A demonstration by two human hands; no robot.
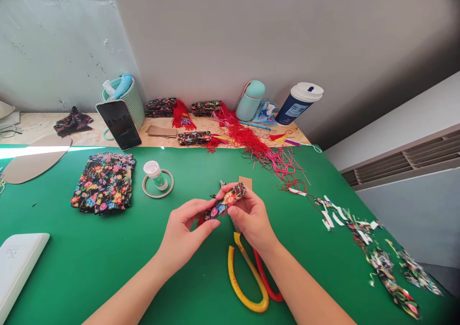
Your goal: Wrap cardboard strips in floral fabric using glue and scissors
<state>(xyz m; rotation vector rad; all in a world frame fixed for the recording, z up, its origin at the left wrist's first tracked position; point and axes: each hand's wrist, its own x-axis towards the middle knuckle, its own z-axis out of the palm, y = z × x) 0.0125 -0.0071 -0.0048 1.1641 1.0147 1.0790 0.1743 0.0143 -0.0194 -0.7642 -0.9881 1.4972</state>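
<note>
Between my two hands is a small folded strip of black floral fabric (227, 202), tilted up to the right. My left hand (189, 226) pinches its lower left end, fingers behind and thumb in front. At the upper right end, my right hand (251, 214) grips it between thumb and fingers. A bit of red shows beside the left fingers; what it belongs to is hidden. Beneath my right hand lie scissors (247, 277) with one yellow and one red handle, their blades partly covered. Behind the hands a small brown card (245, 182) rests on the green mat.
Floral fabric pieces (104, 183) are stacked at left, near a small white bottle (155, 175) standing inside a ring. A phone (119, 123) leans on a basket (133, 99). Red tassels (247, 135), a flask (250, 100) and a cup (299, 103) line the back. Fabric scraps (383, 262) lie right.
</note>
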